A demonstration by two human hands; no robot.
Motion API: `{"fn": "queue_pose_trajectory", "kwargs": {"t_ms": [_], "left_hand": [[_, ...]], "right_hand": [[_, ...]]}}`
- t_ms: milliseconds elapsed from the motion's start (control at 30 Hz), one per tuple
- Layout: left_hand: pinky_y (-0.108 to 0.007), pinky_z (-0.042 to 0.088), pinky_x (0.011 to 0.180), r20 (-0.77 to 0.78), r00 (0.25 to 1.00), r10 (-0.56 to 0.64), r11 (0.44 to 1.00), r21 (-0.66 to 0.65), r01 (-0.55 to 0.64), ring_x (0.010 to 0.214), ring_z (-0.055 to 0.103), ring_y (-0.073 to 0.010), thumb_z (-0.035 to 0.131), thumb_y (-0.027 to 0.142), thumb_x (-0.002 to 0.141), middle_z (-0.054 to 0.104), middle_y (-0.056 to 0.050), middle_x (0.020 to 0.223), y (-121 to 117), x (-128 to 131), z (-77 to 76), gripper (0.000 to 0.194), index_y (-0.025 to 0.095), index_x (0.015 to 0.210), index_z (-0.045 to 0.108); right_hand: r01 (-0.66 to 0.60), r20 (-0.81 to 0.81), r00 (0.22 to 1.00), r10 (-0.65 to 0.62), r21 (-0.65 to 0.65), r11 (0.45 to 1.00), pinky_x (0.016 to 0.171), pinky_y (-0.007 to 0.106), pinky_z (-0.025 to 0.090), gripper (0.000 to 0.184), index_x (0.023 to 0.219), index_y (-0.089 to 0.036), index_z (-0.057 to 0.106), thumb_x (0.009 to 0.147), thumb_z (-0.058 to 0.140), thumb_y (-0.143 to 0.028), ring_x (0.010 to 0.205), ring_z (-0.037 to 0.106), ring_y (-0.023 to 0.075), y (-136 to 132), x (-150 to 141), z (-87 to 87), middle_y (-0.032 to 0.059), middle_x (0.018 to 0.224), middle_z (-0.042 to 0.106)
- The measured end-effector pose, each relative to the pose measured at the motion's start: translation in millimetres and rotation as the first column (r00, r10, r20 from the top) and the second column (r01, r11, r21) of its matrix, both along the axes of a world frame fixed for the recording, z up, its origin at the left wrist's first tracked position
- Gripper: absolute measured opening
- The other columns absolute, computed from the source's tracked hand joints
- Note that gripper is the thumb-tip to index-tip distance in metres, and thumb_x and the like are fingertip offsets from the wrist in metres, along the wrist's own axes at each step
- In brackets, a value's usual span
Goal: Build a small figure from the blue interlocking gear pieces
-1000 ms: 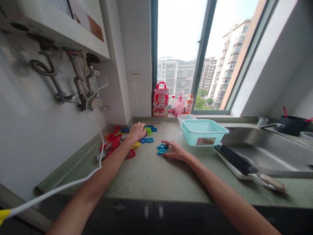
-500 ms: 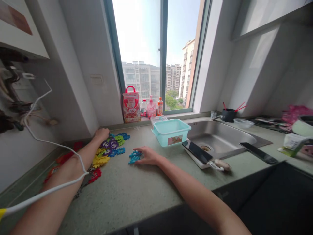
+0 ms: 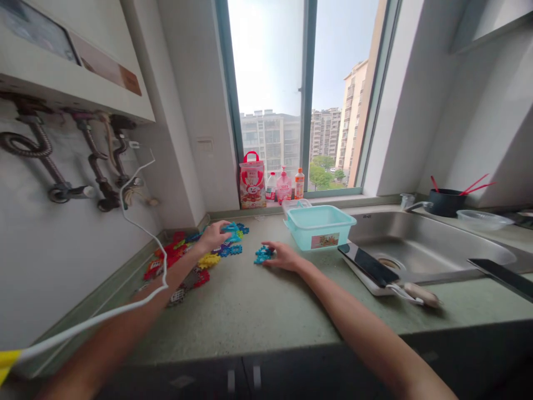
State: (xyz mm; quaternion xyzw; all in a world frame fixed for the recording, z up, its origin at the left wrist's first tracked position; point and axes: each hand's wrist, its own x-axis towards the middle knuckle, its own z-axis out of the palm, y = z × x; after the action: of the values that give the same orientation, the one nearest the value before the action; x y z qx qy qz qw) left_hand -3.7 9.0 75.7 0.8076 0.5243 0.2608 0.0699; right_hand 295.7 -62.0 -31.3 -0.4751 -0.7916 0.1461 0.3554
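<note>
A heap of coloured plastic interlocking pieces [image 3: 189, 261] lies on the green counter [image 3: 266, 305] by the left wall. My left hand [image 3: 213, 238] is lifted over the heap's far end, fingers pinched on a light-blue piece [image 3: 231, 228]. My right hand [image 3: 283, 256] rests on the counter to the right, fingers lying flat against a small cluster of blue pieces [image 3: 262, 255].
A turquoise plastic tub [image 3: 320, 226] stands behind my right hand. A steel sink [image 3: 420, 250] lies to the right, with a dark board and a knife [image 3: 387, 275] at its near edge. Bottles and a red bag [image 3: 252, 181] stand on the sill. A white cable [image 3: 137, 222] hangs over my left arm.
The view has swung right and back to the left. My left hand left the back of the heap and now holds a light-blue piece up. My right hand stays by the blue cluster.
</note>
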Motion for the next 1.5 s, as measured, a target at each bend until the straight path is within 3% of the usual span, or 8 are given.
{"fn": "queue_pose_trajectory", "kwargs": {"t_ms": [167, 267, 467, 667, 833, 1033, 1233, 1500], "left_hand": [[-0.031, 0.053, 0.075, -0.053, 0.979, -0.195, 0.978, -0.090, 0.189, 0.083, 0.073, -0.0225, 0.066, 0.038, 0.087, 0.079, -0.004, 0.091, -61.3, 17.9, -65.2, 0.028, 0.022, 0.106, 0.078], [-0.033, 0.054, 0.081, -0.095, 0.968, -0.234, 0.972, -0.010, 0.234, 0.091, 0.072, -0.0243, 0.063, 0.049, 0.092, 0.078, -0.006, 0.096, -72.3, 20.1, -80.1, 0.031, 0.024, 0.104, 0.078], [-0.034, 0.054, 0.093, 0.029, 0.953, -0.300, 0.947, 0.129, 0.294, 0.098, 0.070, -0.0220, 0.062, 0.052, 0.096, 0.073, -0.007, 0.109, -73.1, 3.7, -63.0, 0.034, 0.022, 0.110, 0.072], [-0.037, 0.045, 0.113, -0.044, 0.811, -0.583, 0.804, 0.113, 0.584, 0.126, 0.061, -0.0247, 0.083, 0.048, 0.081, 0.067, -0.008, 0.133, -76.6, -3.9, -58.3, 0.032, 0.024, 0.099, 0.073], [-0.033, 0.050, 0.106, 0.022, 0.817, -0.576, 0.817, 0.038, 0.575, 0.115, 0.067, -0.0223, 0.083, 0.042, 0.081, 0.073, -0.006, 0.118, -75.0, 4.2, -72.6, 0.029, 0.024, 0.103, 0.076], [-0.028, 0.053, 0.086, 0.043, 0.830, -0.556, 0.831, -0.001, 0.556, 0.094, 0.069, -0.0195, 0.084, 0.048, 0.080, 0.073, -0.005, 0.105, -75.9, 9.3, -75.3, 0.031, 0.023, 0.098, 0.079], [-0.029, 0.051, 0.092, 0.054, 0.816, -0.576, 0.817, 0.015, 0.576, 0.101, 0.068, -0.0212, 0.084, 0.050, 0.080, 0.074, -0.005, 0.106, -66.3, 9.6, -84.8, 0.038, 0.023, 0.108, 0.078], [-0.026, 0.053, 0.081, 0.185, 0.818, -0.545, 0.827, -0.043, 0.561, 0.095, 0.071, -0.0198, 0.085, 0.055, 0.078, 0.076, -0.005, 0.108, -65.4, 8.1, -83.9, 0.050, 0.021, 0.113, 0.074]], "right_hand": [[0.038, 0.013, 0.999, -0.037, -0.021, 0.999, 0.098, 0.040, 0.054, 0.078, 0.144, -0.020, 0.061, 0.073, 0.089, -0.037, 0.102, 0.071, 0.0235, 4.5, 10.7, -3.2, 0.0110, 0.115, 0.077], [0.065, 0.009, 0.998, -0.065, -0.018, 0.998, 0.097, 0.040, 0.054, 0.077, 0.144, -0.021, 0.061, 0.073, 0.089, -0.037, 0.101, 0.072, 0.0234, 3.3, 14.5, -4.0, 0.0107, 0.114, 0.077], [0.054, 0.029, 0.998, -0.059, 0.155, 0.986, 0.097, 0.039, 0.053, 0.061, 0.129, -0.023, 0.069, 0.074, 0.089, -0.039, 0.106, 0.068, 0.0241, -5.6, 11.3, 9.1, 0.0098, 0.119, 0.072], [0.042, 0.163, 0.985, -0.058, 0.099, 0.994, 0.072, 0.029, 0.049, 0.013, 0.090, -0.021, 0.077, 0.086, 0.075, -0.033, 0.072, 0.061, 0.0167, -9.6, 7.0, 16.2, 0.0031, 0.084, 0.070], [0.028, 0.212, 0.977, -0.036, 0.039, 0.999, 0.068, 0.028, 0.046, 0.017, 0.078, -0.021, 0.075, 0.088, 0.071, -0.033, 0.067, 0.059, 0.0163, -4.2, 15.1, 12.3, 0.0023, 0.076, 0.069], [0.070, 0.183, 0.977, -0.107, 0.196, 0.978, 0.078, 0.033, 0.051, 0.026, 0.108, -0.023, 0.078, 0.090, 0.071, -0.040, 0.076, 0.063, 0.0191, -18.8, 6.7, 26.3, 0.0086, 0.101, 0.070], [-0.179, 0.163, 0.973, 0.162, 0.093, 0.979, 0.083, 0.033, 0.053, 0.043, 0.129, -0.026, 0.070, 0.089, 0.075, -0.043, 0.079, 0.067, 0.0169, -42.0, -35.8, 31.3, 0.0082, 0.116, 0.070], [-0.248, 0.161, 0.959, 0.235, 0.064, 0.967, 0.069, 0.027, 0.046, 0.020, 0.092, -0.021, 0.079, 0.095, 0.069, -0.038, 0.068, 0.061, 0.0150, -32.6, -44.2, 13.1, 0.0033, 0.078, 0.069]]}}
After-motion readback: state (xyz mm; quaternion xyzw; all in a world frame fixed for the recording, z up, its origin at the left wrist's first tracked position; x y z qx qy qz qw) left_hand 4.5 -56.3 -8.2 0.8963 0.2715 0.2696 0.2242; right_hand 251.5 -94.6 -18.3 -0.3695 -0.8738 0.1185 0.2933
